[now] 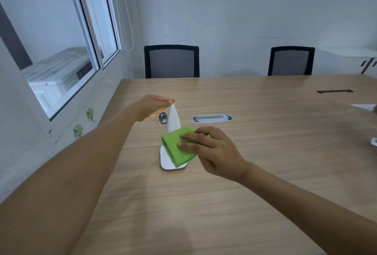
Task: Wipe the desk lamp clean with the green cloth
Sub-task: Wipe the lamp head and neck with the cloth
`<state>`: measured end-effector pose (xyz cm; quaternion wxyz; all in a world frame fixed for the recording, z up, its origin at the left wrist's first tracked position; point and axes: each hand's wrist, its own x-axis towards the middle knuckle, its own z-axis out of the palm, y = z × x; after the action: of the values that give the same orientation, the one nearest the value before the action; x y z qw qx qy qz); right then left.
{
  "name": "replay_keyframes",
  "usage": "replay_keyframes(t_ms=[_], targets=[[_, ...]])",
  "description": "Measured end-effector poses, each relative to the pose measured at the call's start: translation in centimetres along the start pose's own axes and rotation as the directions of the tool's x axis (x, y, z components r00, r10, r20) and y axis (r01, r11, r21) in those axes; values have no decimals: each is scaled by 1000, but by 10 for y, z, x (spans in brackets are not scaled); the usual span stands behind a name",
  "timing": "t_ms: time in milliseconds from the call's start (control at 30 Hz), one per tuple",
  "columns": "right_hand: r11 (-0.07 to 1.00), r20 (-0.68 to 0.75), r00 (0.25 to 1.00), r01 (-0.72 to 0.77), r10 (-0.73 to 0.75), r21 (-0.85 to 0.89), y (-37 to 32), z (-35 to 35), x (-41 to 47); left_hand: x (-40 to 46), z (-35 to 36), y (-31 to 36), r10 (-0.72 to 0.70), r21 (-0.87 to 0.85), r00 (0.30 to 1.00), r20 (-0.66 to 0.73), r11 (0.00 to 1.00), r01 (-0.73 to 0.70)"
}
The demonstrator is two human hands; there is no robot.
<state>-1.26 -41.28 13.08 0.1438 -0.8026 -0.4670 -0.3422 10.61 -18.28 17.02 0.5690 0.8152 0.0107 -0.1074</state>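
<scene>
Head view: the small white plastic desk lamp stands on the wooden table. The left hand pinches its top; the right hand presses the folded green cloth over its base. Pressing hard could tip the lamp sideways.

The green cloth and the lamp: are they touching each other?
Touching. The head view shows the green cloth, pressed by the right hand, lying against the white lamp with no gap.
</scene>
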Motion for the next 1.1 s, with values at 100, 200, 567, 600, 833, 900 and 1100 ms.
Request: replay_keyframes(t_ms=[100,200,567,600,833,900,1100], targets=[[996,-123,989,-84,82,-14,13,0,13,0,-1,0,0,-2,1000,-15,1000,0],[964,-140,954,-266,264,9,32,11,39,0,-1,0,-3,23,999,-34,1000,4],[982,-94,980,-165,173,90,13,30,7,3,-2,-1,-7,49,1000,-21,999,8],[989,-117,984,-125,133,74,10,29,-4,2,-2,0,-11,52,1000,-19,999,12],[960,-159,948,-281,276,-13,22,58,-65,-2,-2,-7,59,-22,983,-177,998,-63],[926,-7,928,-373,373,-64,30,78,-73,-6,-3,-29,76,25,962,-262,997,-72],[838,402,761,-545,509,-28,41,134,-62,-37,-3,-178,-108,526,956,-273,815,242]])
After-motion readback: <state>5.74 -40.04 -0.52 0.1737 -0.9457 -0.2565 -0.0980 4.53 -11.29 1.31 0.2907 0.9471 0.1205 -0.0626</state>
